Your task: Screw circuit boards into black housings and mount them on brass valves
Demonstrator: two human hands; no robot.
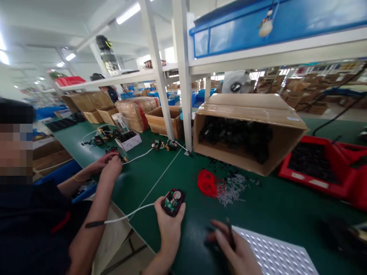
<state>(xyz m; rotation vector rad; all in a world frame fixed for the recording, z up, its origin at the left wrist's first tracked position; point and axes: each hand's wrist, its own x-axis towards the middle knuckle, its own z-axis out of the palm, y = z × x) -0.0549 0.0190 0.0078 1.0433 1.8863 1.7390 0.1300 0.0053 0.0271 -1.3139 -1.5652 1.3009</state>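
Observation:
My left hand (169, 229) grips a small black device housing (165, 209) between thumb and fingers. Its open side faces up, showing a green circuit board (171, 204) with a round silvery part and red wires. A white cable (130, 214) runs left from it to a black end. Over the table to the right, my right hand (239, 250) is partly blurred, its fingers around a dark slim tool (230, 233) whose kind I cannot make out. Beyond the hands lie a red wire bundle (207, 183) and a heap of small grey pins (231, 189).
A silvery dimpled plate (279, 250) lies beside my right hand. Behind stand a cardboard box (252, 109) of black parts and red bins (311, 179). At left, a co-worker's hands (113, 164) handle a similar cabled part. Shelf posts (183, 76) rise at the table's back.

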